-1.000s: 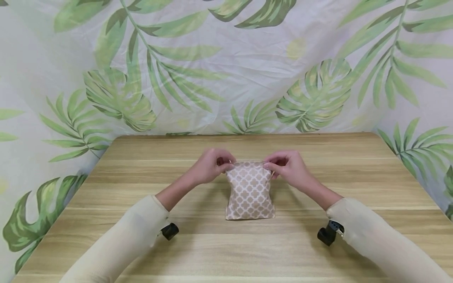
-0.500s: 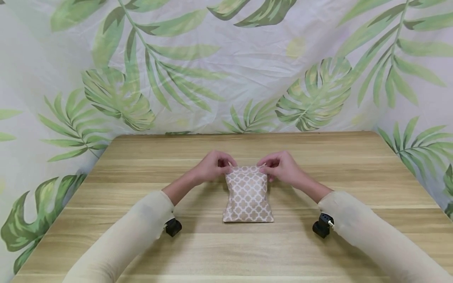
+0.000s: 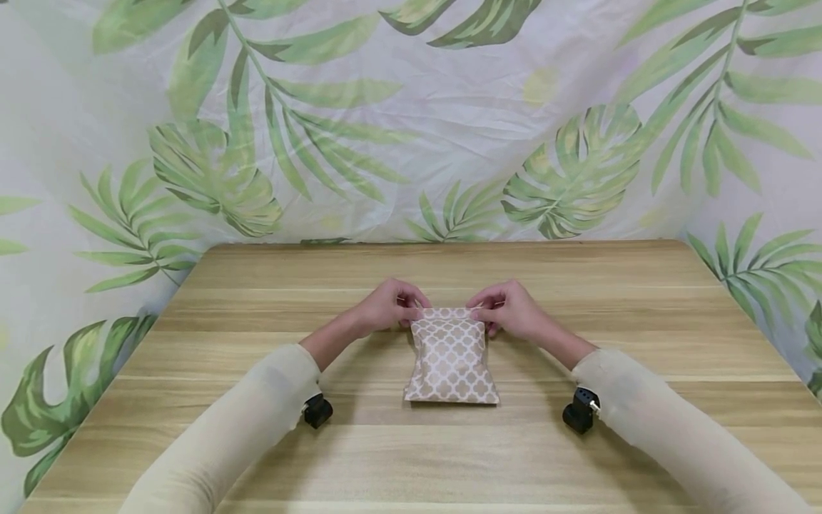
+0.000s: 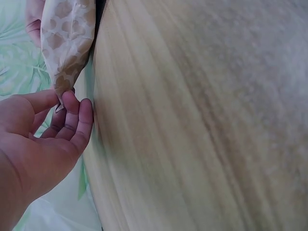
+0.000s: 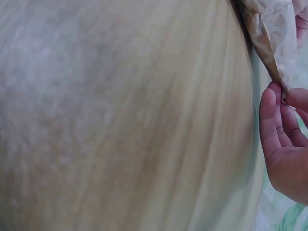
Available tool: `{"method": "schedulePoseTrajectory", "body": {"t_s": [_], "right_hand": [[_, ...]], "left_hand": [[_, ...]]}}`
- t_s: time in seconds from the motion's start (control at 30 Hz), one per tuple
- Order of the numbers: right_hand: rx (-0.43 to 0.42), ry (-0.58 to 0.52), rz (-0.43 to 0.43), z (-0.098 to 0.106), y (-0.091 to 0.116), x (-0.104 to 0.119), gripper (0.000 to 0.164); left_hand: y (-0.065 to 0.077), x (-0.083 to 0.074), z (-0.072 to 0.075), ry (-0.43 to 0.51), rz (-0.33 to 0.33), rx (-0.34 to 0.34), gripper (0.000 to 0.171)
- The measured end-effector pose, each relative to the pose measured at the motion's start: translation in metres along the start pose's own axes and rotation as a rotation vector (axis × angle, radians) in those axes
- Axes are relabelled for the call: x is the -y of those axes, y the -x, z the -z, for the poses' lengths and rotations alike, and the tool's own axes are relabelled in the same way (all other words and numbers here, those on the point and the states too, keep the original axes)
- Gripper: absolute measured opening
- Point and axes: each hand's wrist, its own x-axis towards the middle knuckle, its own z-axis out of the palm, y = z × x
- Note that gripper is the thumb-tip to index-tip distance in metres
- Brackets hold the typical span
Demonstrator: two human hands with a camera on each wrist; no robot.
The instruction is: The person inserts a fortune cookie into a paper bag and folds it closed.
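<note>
A small beige paper bag (image 3: 452,360) with a white lattice pattern stands near the middle of the table, its wide end toward me. Its far edge now shows a folded strip (image 3: 447,313) running across. My left hand (image 3: 390,305) pinches the left corner of that edge between thumb and fingers. At the opposite corner, my right hand (image 3: 510,308) pinches the paper the same way. The left wrist view shows the bag's side (image 4: 70,43) bulging above the pinched corner. In the right wrist view the creased bag side (image 5: 274,38) tapers down to my fingertips.
The wood-grain table (image 3: 411,464) spreads out on all sides of the bag. Behind it hangs a pale cloth (image 3: 449,128) printed with green leaves. A small black wrist camera (image 3: 317,411) sits under the left sleeve, and another black camera (image 3: 580,411) under the right.
Both hands have come slightly nearer to me and closer together, still pinching the bag's corners. The bag's far edge has turned over into a folded strip and moved a little toward me.
</note>
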Motion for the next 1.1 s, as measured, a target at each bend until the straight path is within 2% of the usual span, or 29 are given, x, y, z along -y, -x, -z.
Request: {"method": "schedulePoseTrajectory", "body": {"t_s": [0.33, 0.57, 0.87, 1.1], "right_hand": [[-0.021, -0.028, -0.033, -0.001, 0.002, 0.005, 0.021], [-0.014, -0.03, -0.027, -0.001, 0.004, 0.004, 0.021], [0.002, 0.026, -0.016, 0.002, 0.007, 0.01, 0.021], [-0.002, 0.086, -0.03, 0.01, 0.015, 0.009, 0.033]], "left_hand": [[0.005, -0.004, 0.001, 0.018, 0.0, -0.009, 0.015], [0.007, -0.003, 0.002, 0.039, 0.007, -0.023, 0.014], [0.008, -0.004, 0.003, -0.036, -0.004, -0.036, 0.016], [0.017, -0.003, 0.008, -0.067, 0.016, -0.062, 0.024]]}}
